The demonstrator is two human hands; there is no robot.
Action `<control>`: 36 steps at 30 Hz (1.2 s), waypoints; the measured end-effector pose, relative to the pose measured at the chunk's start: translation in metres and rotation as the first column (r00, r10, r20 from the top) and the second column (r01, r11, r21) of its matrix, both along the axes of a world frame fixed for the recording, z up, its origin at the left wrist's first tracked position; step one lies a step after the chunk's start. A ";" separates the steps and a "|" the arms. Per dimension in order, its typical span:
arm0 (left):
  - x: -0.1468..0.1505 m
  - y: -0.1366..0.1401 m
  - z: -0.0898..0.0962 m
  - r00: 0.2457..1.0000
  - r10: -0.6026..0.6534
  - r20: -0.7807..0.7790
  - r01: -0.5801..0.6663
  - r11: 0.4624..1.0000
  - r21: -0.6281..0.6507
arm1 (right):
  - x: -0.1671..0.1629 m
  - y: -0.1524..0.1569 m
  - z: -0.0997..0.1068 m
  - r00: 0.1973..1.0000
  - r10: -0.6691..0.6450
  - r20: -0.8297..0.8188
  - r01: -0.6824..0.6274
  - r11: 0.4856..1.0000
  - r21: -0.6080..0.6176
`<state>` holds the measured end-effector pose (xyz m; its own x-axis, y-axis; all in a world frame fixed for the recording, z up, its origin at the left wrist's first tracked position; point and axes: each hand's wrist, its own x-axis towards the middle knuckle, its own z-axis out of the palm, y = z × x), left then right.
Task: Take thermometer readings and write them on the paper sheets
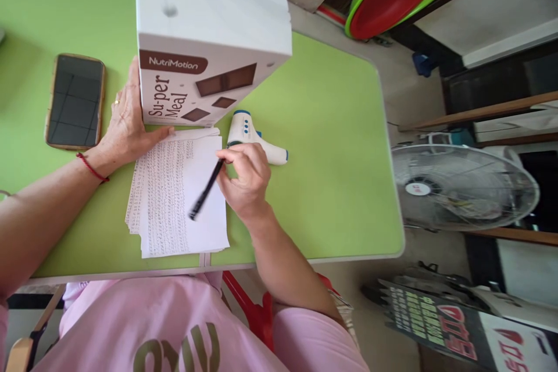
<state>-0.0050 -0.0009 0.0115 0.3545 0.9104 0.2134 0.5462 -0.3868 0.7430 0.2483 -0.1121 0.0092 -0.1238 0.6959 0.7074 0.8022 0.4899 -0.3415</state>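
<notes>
Nearest the person, written sheets (168,203) lie in a loosely fanned stack by the front edge of the worktop (331,157), squared to the body, likely for easy reading and writing. Above them slants a pen (204,195); the right hand (245,177) pinches its upper end between thumb and fingertips, a grip seemingly too far back for writing. The left hand (126,109) is spread, fingers along the side of the box (209,84), thumb across the top of the sheets, perhaps steadying both. The phone (75,102) lies left of that hand, clear of the paper. A thermometer (244,128) rests just beyond the right hand. The box stands upright behind the sheets; farther off, past the worktop's right end, is a fan (457,197).
</notes>
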 end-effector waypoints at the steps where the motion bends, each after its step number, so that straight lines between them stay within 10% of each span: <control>1: -0.001 0.000 0.001 1.000 0.004 0.008 -0.004 1.000 -0.003 | 0.002 -0.001 0.001 0.998 -0.008 0.067 0.009 1.000 -0.020; 10: -0.008 0.001 -0.005 0.993 0.023 0.116 -0.027 0.999 0.034 | -0.003 -0.011 0.002 0.942 0.140 0.306 -0.108 0.987 -0.118; 13: -0.008 0.001 -0.004 0.985 0.022 0.171 -0.030 0.999 0.045 | 0.017 -0.004 0.001 0.956 -0.085 0.281 0.130 0.981 -0.145; 17: -0.007 0.001 -0.003 0.977 0.027 0.211 -0.038 0.998 0.049 | 0.052 0.007 -0.001 0.844 -0.413 0.342 0.509 0.817 -0.270; 25: -0.005 -0.001 -0.007 0.987 0.046 0.154 -0.058 0.996 0.072 | 0.072 0.018 -0.004 0.870 -0.447 0.210 0.490 0.724 -0.486; 31: -0.001 -0.001 -0.004 0.991 0.019 0.135 -0.033 0.995 0.099 | 0.028 0.000 0.021 0.795 -0.288 -0.534 0.013 0.888 -0.460; 36: -0.001 -0.002 -0.002 0.992 0.009 0.124 -0.025 0.991 0.129 | -0.018 -0.018 0.029 0.628 -0.146 -0.764 -0.402 0.780 -0.479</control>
<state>-0.0059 -0.0025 0.0091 0.3029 0.8776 0.3716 0.4608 -0.4762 0.7489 0.2303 -0.1303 0.0382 0.1138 0.9913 0.0665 0.0796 0.0576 -0.9952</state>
